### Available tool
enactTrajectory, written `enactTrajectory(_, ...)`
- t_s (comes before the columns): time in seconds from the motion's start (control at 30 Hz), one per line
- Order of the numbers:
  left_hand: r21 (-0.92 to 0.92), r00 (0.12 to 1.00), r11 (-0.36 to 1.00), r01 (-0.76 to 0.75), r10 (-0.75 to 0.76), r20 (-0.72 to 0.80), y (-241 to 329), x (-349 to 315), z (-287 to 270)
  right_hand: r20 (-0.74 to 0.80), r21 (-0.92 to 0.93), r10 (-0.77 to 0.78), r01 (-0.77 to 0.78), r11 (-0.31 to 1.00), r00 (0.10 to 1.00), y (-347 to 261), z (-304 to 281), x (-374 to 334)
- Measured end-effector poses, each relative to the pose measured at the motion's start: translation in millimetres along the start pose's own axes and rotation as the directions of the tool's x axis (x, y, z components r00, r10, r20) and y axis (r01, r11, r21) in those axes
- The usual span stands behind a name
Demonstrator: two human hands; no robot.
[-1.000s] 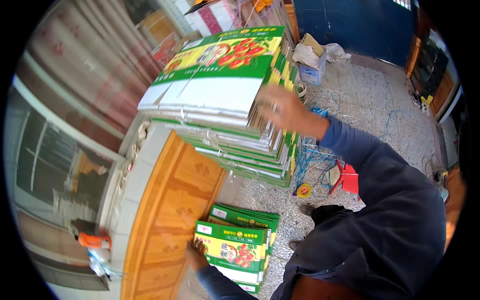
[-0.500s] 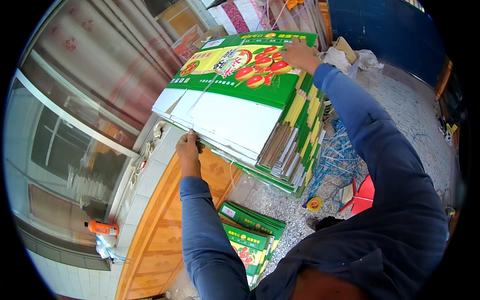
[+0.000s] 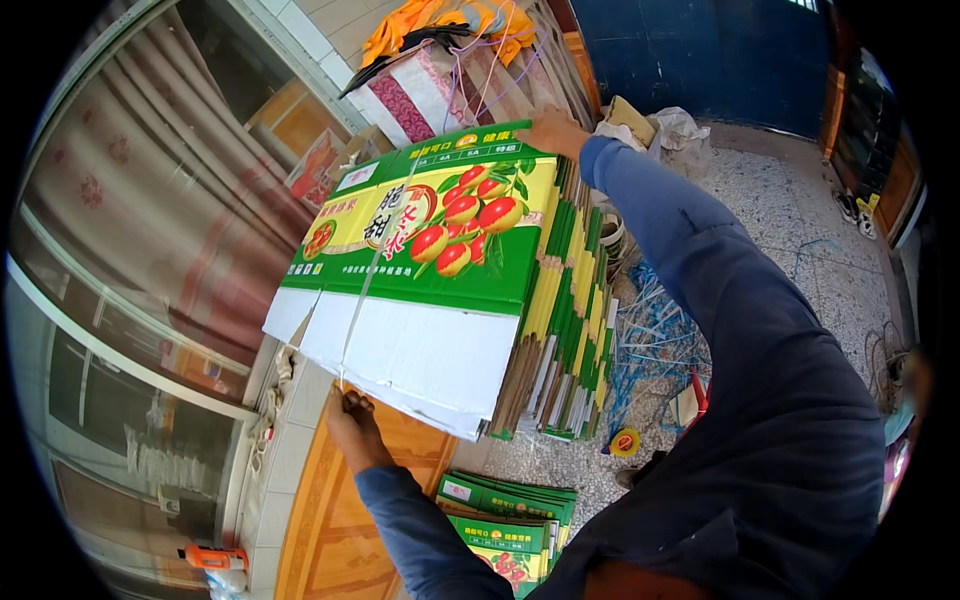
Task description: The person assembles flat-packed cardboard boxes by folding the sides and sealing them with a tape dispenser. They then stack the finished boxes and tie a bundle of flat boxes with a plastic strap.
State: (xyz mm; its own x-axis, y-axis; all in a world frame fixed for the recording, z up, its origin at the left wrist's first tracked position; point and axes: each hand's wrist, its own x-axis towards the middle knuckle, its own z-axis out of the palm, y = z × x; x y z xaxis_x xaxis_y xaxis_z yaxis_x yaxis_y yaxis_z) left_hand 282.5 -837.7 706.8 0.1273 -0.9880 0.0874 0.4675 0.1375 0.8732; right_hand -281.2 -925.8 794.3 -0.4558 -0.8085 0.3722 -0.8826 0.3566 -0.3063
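A thick stack of flattened cardboard cartons [image 3: 400, 325], green and yellow with red fruit printed on top and a white flap, stands tilted in front of me. A thin pale strap [image 3: 362, 290] runs across its top face. At the near left edge my left hand [image 3: 355, 425] is closed, its fingertips pinching the strap where it crosses that edge. My right hand [image 3: 555, 133] is wrapped over the far right corner of the stack; some of its fingers are hidden.
More flattened cartons [image 3: 505, 500] lie low beside a wooden panel [image 3: 335, 510]. Blue strapping scraps [image 3: 655, 320] and a yellow tape roll [image 3: 625, 442] are on the speckled floor. A window with a curtain [image 3: 150, 190] stands left, an orange-topped bottle [image 3: 215, 558] below it.
The top of the stack has shifted left and toward me and now leans more. Both hands have moved left and nearer with it, keeping their places at its edges.
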Motion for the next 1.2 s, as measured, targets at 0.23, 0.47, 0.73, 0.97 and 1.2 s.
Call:
enactTrajectory(0.23,0.009,0.985,1.000,-0.028,0.026,0.169,-32.9,-18.8,-15.0,-0.019,0.265,-0.356,0.348,0.899,0.934,66.3,62.4,79.3)
enactTrajectory(0.47,0.061,0.992,0.994,0.089,-0.095,0.087,-27.3,-97.1,9.3,-0.051,0.056,-0.091,0.094,0.994,0.994,48.3,37.3,53.5)
enactTrajectory(0.73,0.225,0.985,0.961,-0.159,0.140,0.095,14.1,-152.8,40.1,-0.077,-0.111,0.001,-0.009,0.994,0.997,9.3,-5.9,-40.9)
enactTrajectory(0.97,-0.045,0.985,0.996,-0.075,0.081,0.152,59.7,-79.9,-93.4,-0.212,0.126,0.154,-0.130,0.984,0.965,-67.7,-47.5,-219.7)
enactTrajectory(1.2,0.157,0.998,0.986,0.060,-0.057,-0.022,143.8,12.2,-182.4,-0.305,0.450,-0.140,0.272,0.851,0.942,-145.9,-56.3,-373.8)
